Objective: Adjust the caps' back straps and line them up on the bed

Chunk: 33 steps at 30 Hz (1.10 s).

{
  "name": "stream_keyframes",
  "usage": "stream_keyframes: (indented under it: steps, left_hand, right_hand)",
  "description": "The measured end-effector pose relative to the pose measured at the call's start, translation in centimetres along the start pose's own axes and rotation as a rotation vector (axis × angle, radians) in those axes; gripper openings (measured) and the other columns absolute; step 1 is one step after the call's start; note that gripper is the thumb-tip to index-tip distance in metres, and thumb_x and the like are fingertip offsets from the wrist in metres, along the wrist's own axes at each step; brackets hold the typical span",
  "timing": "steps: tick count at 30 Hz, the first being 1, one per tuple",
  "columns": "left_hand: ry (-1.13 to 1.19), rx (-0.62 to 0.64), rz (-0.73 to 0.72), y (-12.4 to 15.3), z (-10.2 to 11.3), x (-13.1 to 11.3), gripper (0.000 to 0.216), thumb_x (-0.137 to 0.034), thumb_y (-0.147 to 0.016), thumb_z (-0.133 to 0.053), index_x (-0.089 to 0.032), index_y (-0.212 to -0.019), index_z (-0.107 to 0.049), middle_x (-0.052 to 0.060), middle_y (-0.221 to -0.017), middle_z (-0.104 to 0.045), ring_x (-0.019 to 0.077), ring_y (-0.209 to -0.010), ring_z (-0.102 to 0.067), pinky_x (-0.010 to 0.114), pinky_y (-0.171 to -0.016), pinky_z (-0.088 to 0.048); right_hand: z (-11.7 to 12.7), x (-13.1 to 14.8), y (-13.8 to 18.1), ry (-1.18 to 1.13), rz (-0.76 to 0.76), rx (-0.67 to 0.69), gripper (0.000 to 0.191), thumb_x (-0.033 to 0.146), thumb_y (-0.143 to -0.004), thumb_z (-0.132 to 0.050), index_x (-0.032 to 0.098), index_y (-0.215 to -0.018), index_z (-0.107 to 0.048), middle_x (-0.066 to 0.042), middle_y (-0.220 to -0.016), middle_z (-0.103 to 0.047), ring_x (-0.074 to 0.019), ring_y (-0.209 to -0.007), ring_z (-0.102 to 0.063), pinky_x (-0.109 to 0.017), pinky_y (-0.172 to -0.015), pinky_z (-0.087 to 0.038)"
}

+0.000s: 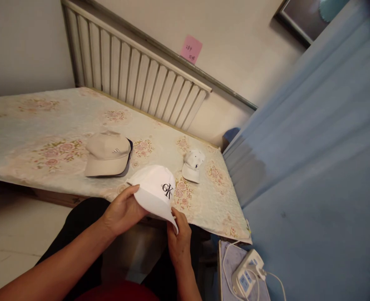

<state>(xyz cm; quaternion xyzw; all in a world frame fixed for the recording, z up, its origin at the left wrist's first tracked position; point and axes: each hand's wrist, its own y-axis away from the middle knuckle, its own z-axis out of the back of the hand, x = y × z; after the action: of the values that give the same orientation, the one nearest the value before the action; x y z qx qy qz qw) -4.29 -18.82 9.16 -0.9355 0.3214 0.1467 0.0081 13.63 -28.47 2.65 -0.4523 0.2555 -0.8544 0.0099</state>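
Note:
Between my hands is a white baseball cap (151,188) with black letters on its front, held above the near edge of the bed with its brim toward me. My left hand (126,211) grips the cap's left side, thumb on top and fingers underneath, mostly hidden. My right hand (180,234) is closed on the right end of the brim. On the bed to the left lies a beige cap (107,152), with a dark cap (130,152) partly showing beneath it. Farther right on the bed rests a smaller white cap (192,166) with a dark emblem.
A flower-patterned cover (68,121) lies over the bed, with a white radiator (134,69) behind it. Blue curtains (313,159) hang on the right. A power strip (247,274) with white cables sits on a small stand at lower right. A pink note (191,49) is on the wall.

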Motion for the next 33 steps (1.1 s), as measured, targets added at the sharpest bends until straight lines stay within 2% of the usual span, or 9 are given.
stream_keyframes:
  steps: [6,12,18,22,28,31,33]
  left_hand:
    - [-0.009,-0.026,0.022,-0.1,0.6,-0.3,0.052,-0.022,-0.086,-0.052,-0.013,-0.138,-0.052,0.013,-0.113,-0.073,0.0322,-0.108,-0.065,0.048,-0.104,-0.041]
    - [-0.065,-0.091,0.019,-0.1,1.2,-0.4,0.049,-0.022,-0.083,-0.055,-0.012,-0.131,-0.059,0.013,-0.105,-0.075,0.0335,-0.103,-0.067,0.048,-0.099,-0.046]
    - [-0.091,-0.173,0.048,-0.2,1.7,-0.3,0.046,-0.022,-0.083,-0.056,-0.01,-0.127,-0.062,0.014,-0.097,-0.076,0.0333,-0.096,-0.069,0.046,-0.094,-0.049]
    - [-0.092,-0.19,0.09,-0.1,1.9,-0.3,0.048,-0.023,-0.084,-0.055,-0.008,-0.13,-0.059,0.015,-0.096,-0.076,0.0349,-0.096,-0.07,0.047,-0.093,-0.05]
    - [-0.103,-0.162,0.132,0.0,2.4,-0.2,0.053,-0.021,-0.083,-0.059,-0.009,-0.135,-0.055,0.016,-0.1,-0.076,0.0353,-0.098,-0.07,0.046,-0.092,-0.052]
    - [-0.11,-0.194,0.126,0.0,2.1,0.0,0.056,-0.02,-0.084,-0.058,-0.007,-0.137,-0.052,0.016,-0.101,-0.076,0.0346,-0.098,-0.07,0.045,-0.093,-0.052]
    - [-0.119,-0.224,0.12,0.0,1.9,0.0,0.057,-0.02,-0.084,-0.058,-0.006,-0.138,-0.05,0.017,-0.1,-0.076,0.0341,-0.097,-0.07,0.045,-0.093,-0.052]
  right_hand:
    - [-0.2,-0.8,0.0,-0.089,-0.202,-0.012,0.042,0.022,-0.078,-0.061,0.017,-0.12,-0.063,-0.008,-0.1,-0.068,-0.015,-0.07,-0.06,-0.028,-0.064,-0.05]
    - [-0.5,-1.5,0.1,-0.482,-0.552,-0.009,0.045,0.026,-0.073,-0.065,0.018,-0.118,-0.061,-0.001,-0.085,-0.068,-0.0108,-0.055,-0.057,-0.026,-0.055,-0.049]
    - [-1.0,-1.1,0.3,-0.746,-0.772,-0.079,0.046,0.038,-0.073,-0.069,0.015,-0.112,-0.062,0.001,-0.071,-0.066,-0.01,-0.048,-0.053,-0.027,-0.049,-0.052]
    - [-1.3,-0.3,0.5,-0.886,-0.811,-0.051,0.041,0.035,-0.072,-0.073,0.015,-0.107,-0.065,0.003,-0.063,-0.063,-0.009,-0.046,-0.051,-0.025,-0.047,-0.051]
    - [-1.6,-0.5,0.9,-1.015,-0.816,-0.04,0.037,0.033,-0.07,-0.075,0.02,-0.103,-0.067,0.002,-0.067,-0.064,-0.0121,-0.051,-0.056,-0.024,-0.046,-0.048]
    - [-1.9,-1.0,1.1,-1.025,-0.822,-0.036,0.035,0.033,-0.072,-0.073,0.022,-0.105,-0.066,0.001,-0.068,-0.066,-0.0132,-0.051,-0.057,-0.025,-0.047,-0.047]
    - [-2.1,-1.1,1.2,-1.053,-0.815,-0.026,0.034,0.031,-0.072,-0.072,0.022,-0.105,-0.067,-0.001,-0.076,-0.07,-0.0144,-0.057,-0.061,-0.025,-0.05,-0.048]
